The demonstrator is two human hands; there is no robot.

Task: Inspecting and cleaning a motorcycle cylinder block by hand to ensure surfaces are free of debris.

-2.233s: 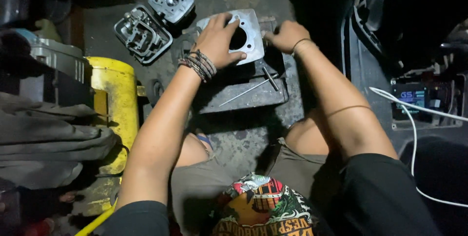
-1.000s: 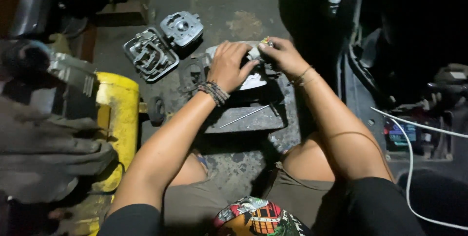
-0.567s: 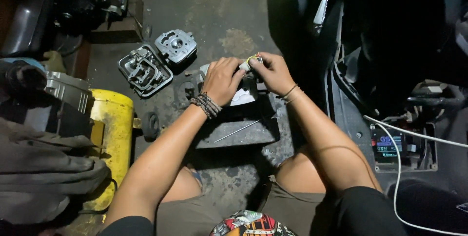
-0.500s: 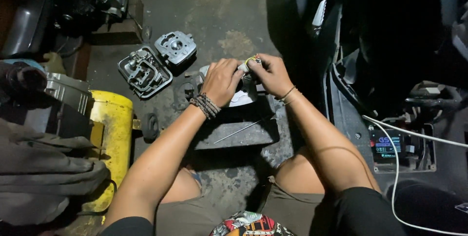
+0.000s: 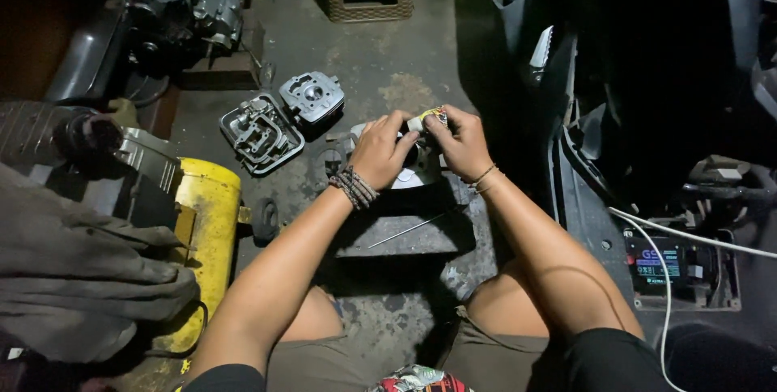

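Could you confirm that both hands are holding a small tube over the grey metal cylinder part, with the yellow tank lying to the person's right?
Not quite: the yellow tank lies to the person's left, not right, as the head view shows. The rest holds: the left hand and right hand together hold a small tube over the grey metal cylinder part.

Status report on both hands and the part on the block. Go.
Left hand and right hand together pinch a small white tube. Silver cylinder part lies under them on the dark block. Thin rod rests nearby, clear of the hands.
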